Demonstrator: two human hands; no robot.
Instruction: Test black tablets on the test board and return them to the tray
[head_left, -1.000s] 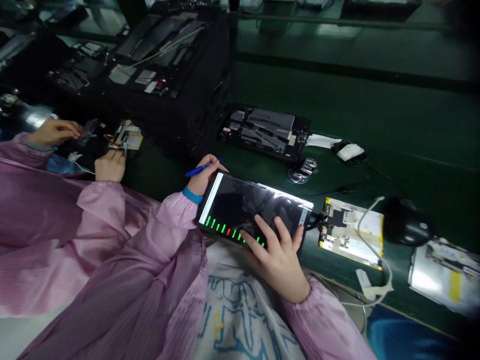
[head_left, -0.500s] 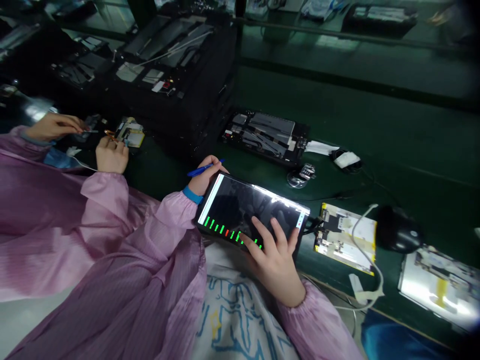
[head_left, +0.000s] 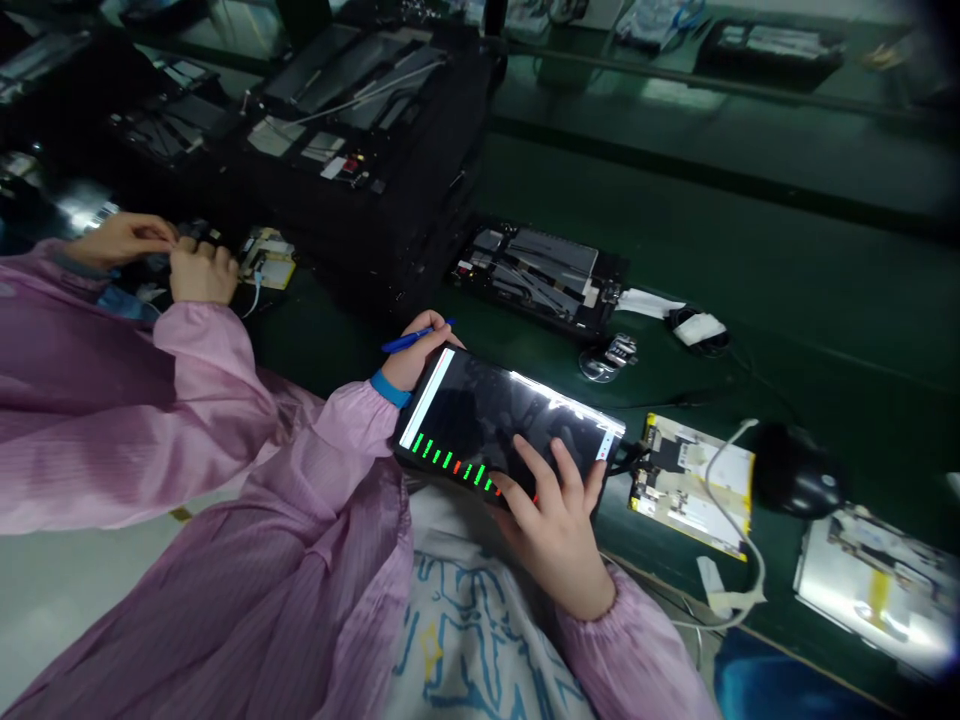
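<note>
Head view: the tablet [head_left: 495,415] lies tilted at the near edge of the green bench [head_left: 787,270], partly over the person's lap, its dark screen showing a row of green bars with a red one among them. The left hand [head_left: 411,362] is curled at the tablet's far-left corner with a blue pen [head_left: 416,337] pinched in its fingers; the palm is hidden behind the tablet's edge, so how firmly it grips that edge cannot be told. The right hand [head_left: 559,525] is spread open and holds nothing, its fingertips [head_left: 525,455] resting on the lower right of the screen and covering the end of the row of bars. A glare washes out the screen's upper right.

Just beside the tablet on the right lies a yellow-edged circuit board [head_left: 686,470], a white cable [head_left: 731,445] looping over it, with a black rounded device [head_left: 795,482] beyond. A bright panel [head_left: 874,590] at the far right is blurred and cut off by the frame. An opened tablet chassis [head_left: 536,270] sits behind, next to a stack of black trays [head_left: 375,190].

At the left, a co-worker's hands [head_left: 191,268] are now pressed together over a small part that they hide; half a second ago they were apart. The right hand has slid slightly right along the bars.
</note>
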